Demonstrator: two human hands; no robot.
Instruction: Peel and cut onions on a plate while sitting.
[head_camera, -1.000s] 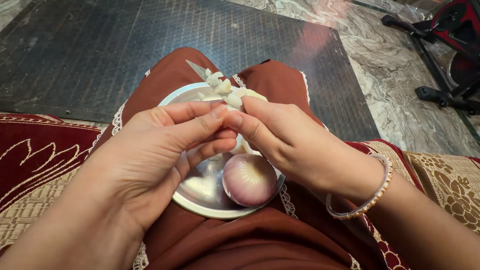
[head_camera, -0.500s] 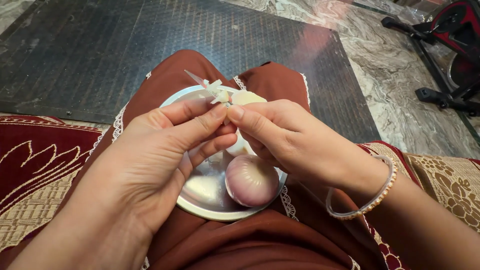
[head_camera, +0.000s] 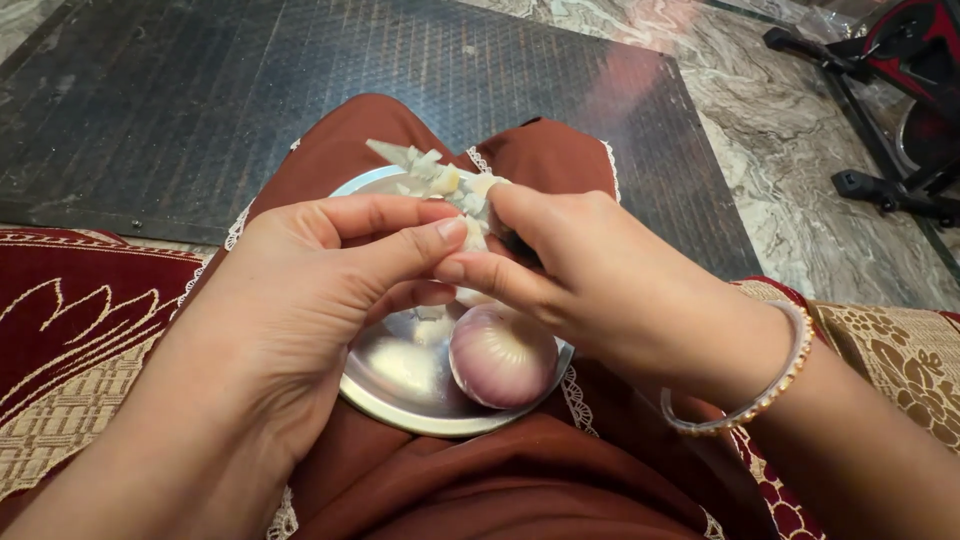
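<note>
A round steel plate (head_camera: 395, 385) rests on my lap, on brown cloth. On it lies a peeled purple onion half (head_camera: 503, 352). My right hand (head_camera: 590, 285) grips a small knife (head_camera: 425, 168) whose blade points up and left, with pale cut onion bits stuck along it. My left hand (head_camera: 320, 290) meets the right above the plate; its thumb and forefinger pinch a pale onion piece (head_camera: 474, 232) at the blade. Most of that piece is hidden by fingers. A beaded bangle (head_camera: 770, 385) circles my right wrist.
A dark textured mat (head_camera: 300, 70) lies ahead on a marble floor (head_camera: 800, 140). A red and black machine frame (head_camera: 900, 90) stands at the upper right. Red and beige patterned cushions (head_camera: 60, 330) flank my lap on both sides.
The knife tilted and its blade shifted slightly, more onion bits gathering on it. My right hand rolled over the left fingertips. The plate and onion half stayed put.
</note>
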